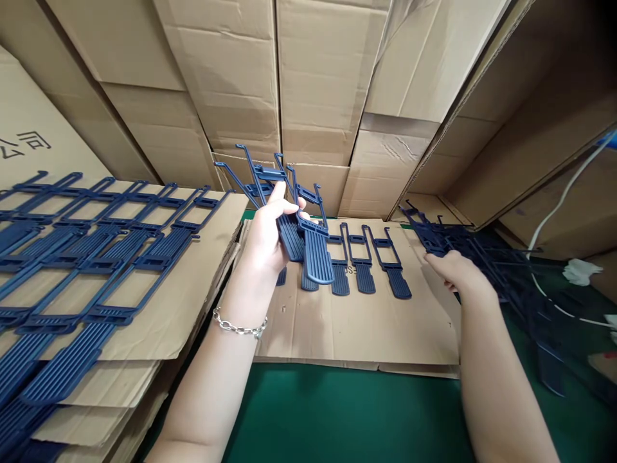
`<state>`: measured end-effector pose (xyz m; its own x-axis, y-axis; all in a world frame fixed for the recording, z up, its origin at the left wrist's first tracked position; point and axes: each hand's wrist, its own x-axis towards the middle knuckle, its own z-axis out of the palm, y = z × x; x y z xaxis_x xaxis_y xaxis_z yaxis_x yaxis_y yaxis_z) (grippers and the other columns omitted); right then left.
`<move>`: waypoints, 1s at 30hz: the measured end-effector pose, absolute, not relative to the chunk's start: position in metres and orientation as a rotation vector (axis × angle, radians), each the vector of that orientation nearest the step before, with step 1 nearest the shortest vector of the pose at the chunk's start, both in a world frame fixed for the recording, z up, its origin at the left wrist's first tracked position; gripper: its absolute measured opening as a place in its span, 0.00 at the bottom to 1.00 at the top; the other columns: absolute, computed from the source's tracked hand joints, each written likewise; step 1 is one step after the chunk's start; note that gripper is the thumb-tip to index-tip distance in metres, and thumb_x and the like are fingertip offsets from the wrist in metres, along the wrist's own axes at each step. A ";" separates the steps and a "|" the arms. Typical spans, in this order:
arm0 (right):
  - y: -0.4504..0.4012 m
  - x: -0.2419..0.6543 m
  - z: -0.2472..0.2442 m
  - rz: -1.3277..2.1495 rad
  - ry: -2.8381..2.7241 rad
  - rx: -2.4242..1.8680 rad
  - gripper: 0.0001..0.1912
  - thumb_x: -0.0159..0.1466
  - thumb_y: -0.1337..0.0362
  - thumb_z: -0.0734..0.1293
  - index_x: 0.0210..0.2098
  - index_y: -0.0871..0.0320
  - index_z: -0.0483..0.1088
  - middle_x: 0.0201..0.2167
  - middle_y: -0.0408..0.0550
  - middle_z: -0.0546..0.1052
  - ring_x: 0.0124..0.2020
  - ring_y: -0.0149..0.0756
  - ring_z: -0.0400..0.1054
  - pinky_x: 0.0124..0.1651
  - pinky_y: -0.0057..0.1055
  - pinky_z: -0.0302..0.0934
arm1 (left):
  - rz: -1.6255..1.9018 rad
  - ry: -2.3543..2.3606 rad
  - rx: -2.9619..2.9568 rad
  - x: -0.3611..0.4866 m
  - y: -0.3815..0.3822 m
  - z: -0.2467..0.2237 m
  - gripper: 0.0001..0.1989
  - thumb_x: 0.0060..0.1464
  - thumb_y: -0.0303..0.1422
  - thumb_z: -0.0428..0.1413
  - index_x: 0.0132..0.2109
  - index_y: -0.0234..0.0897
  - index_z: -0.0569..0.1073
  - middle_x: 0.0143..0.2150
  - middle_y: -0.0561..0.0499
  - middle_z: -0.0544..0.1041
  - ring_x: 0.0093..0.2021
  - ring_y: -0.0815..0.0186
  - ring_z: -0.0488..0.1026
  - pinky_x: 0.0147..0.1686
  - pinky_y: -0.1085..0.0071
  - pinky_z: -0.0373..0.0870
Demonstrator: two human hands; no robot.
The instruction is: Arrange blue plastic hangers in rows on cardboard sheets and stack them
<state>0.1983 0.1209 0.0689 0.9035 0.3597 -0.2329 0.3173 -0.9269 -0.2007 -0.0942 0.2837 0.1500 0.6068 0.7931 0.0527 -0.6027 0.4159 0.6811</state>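
My left hand [274, 228] is closed around a few blue plastic frames [318, 257], each with a ribbed flat end and two hooked prongs. It holds them tilted above a cardboard sheet [357, 334]. On that sheet lies a row of similar blue frames [365, 276], ribbed ends toward me. My right hand [457, 273] reaches to a tangled pile of blue frames [429, 235] at the right. Its thumb and fingers are bent at the pile's near edge; the fingertips are partly hidden, and I cannot make out what they hold.
At the left, rows of blue frames [159, 257] cover stacked cardboard sheets [149, 341]. Cardboard boxes [328, 77] wall off the back. A green tabletop [351, 411] shows in front. A white cable [554, 206] and crumpled white tissue [581, 272] are at the far right.
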 end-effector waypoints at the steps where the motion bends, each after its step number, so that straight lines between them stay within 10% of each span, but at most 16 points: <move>1: 0.123 0.199 0.064 0.527 -0.492 -2.916 0.34 0.56 0.46 0.57 0.48 0.72 0.62 0.30 0.62 0.72 0.28 0.47 0.70 0.32 0.39 0.63 | 0.896 0.297 0.715 -0.095 0.284 0.150 0.41 0.41 0.20 0.46 0.63 0.43 0.45 0.29 0.53 0.64 0.23 0.75 0.64 0.25 0.78 0.64; 11: 0.129 0.200 0.054 0.575 -0.836 -3.077 0.28 0.54 0.48 0.60 0.43 0.65 0.70 0.47 0.62 0.69 0.44 0.50 0.66 0.38 0.38 0.63 | 0.813 0.305 0.625 -0.095 0.279 0.156 0.38 0.43 0.20 0.44 0.62 0.42 0.44 0.30 0.53 0.64 0.23 0.75 0.65 0.25 0.78 0.65; 30: 0.138 0.182 0.059 0.586 -0.791 -3.099 0.26 0.53 0.51 0.61 0.42 0.66 0.69 0.37 0.63 0.72 0.39 0.50 0.68 0.34 0.37 0.63 | 0.734 0.328 0.630 -0.091 0.273 0.155 0.41 0.42 0.20 0.44 0.64 0.43 0.40 0.28 0.53 0.64 0.22 0.73 0.65 0.23 0.78 0.64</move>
<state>0.1816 0.1381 0.0592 0.8171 0.4426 -0.3694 0.4820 -0.8760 0.0168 -0.0910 0.2733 0.1551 0.7041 0.7074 -0.0616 -0.5182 0.5712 0.6365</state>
